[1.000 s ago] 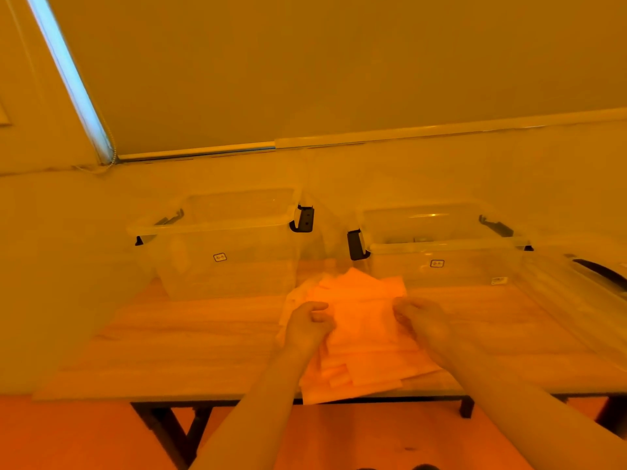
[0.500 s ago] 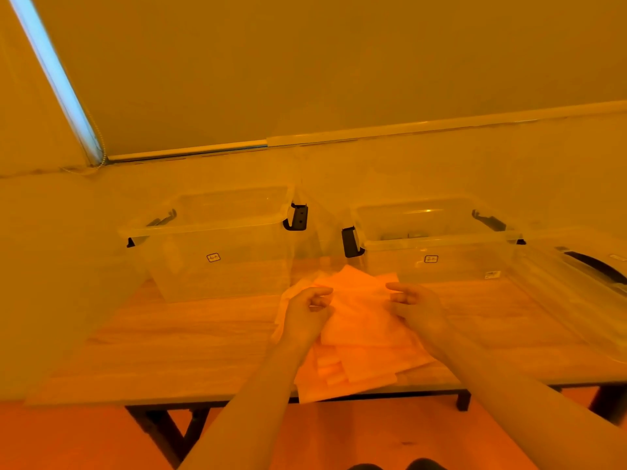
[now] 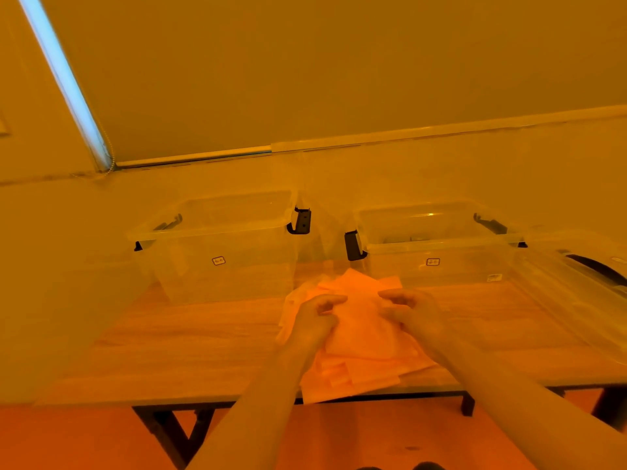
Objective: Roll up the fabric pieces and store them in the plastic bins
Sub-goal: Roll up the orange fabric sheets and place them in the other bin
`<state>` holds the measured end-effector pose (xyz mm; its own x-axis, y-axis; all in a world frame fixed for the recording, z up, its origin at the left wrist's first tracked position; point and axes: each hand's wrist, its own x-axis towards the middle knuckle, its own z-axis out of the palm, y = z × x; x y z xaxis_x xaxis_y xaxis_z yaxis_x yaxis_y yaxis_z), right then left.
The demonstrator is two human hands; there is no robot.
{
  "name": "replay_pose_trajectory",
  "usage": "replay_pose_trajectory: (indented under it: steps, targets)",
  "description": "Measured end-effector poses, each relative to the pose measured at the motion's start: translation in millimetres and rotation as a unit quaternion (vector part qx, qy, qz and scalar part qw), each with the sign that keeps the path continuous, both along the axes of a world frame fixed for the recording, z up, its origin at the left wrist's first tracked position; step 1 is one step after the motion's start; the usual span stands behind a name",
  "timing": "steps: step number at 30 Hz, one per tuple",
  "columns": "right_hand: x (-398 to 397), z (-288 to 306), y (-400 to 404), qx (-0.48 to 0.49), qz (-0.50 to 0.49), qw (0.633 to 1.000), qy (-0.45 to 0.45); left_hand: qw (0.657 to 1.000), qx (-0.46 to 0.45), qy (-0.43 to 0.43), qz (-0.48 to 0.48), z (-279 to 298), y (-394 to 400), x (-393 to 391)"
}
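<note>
While both hands' fingers (image 3: 330, 301) curl, fabric (image 3: 359, 329) lies beneath

Head view, forward-down, close over table (image 3: 203, 351)

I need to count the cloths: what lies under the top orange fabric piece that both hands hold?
Under the top orange fabric piece more flat fabric pieces show, on the wooden table. Their number is hidden.
</note>
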<state>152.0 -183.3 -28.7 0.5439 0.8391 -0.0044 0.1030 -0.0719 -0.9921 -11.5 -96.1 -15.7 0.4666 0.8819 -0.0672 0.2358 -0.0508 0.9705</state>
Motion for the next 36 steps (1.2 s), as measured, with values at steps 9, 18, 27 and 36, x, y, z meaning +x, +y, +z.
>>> replay_pose_trajectory:
  steps: [9,18,27,36]
  targets:
    - [2,15,1,0.019,-0.008,0.999,0.038,0.997,0.074,0.016,0.017,12,6,-4]
    - [-4,67,11,0.066,0.015,0.996,0.05,0.99,0.132,-0.019,0.043,52,24,-21]
    - [-1,147,41,0.157,0.021,0.986,0.055,0.966,0.217,-0.084,0.111,138,53,-31]
    - [-11,281,59,0.265,0.032,0.964,-0.005,0.935,0.275,-0.183,0.127,265,64,-37]
